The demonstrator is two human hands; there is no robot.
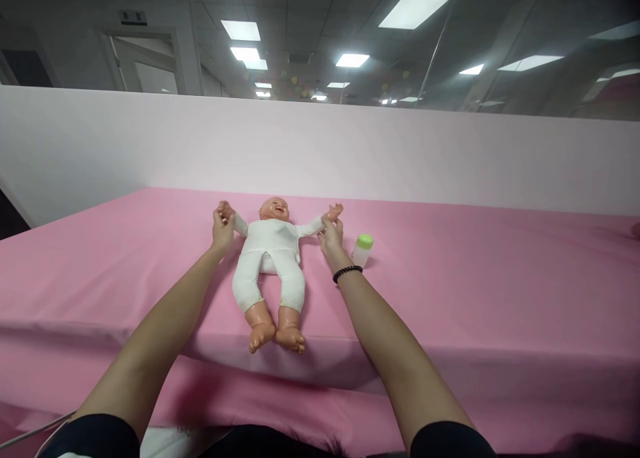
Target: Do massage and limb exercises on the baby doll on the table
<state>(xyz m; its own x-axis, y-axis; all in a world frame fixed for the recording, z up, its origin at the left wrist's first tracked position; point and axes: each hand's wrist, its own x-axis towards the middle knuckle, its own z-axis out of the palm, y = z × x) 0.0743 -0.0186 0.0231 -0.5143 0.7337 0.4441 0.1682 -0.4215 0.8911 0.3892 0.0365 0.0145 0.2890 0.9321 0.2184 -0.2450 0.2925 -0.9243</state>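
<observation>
A baby doll (pixel 273 241) with a white cloth body lies on its back on the pink-covered table, its feet toward me and its arms spread wide. My left hand (pixel 223 230) is closed around the doll's hand at the left of the picture. On the other side, my right hand (pixel 331 236), with a black coiled band at the wrist, grips the doll's other arm near its wrist. A small clear bottle (pixel 363 250) with a green lid stands just right of my right hand.
The pink cover (pixel 475 278) spreads over the table and hangs down its front edge. A low white wall (pixel 320 148) runs behind, with glass above it. At the far right edge a small reddish thing (pixel 636 230) is partly visible.
</observation>
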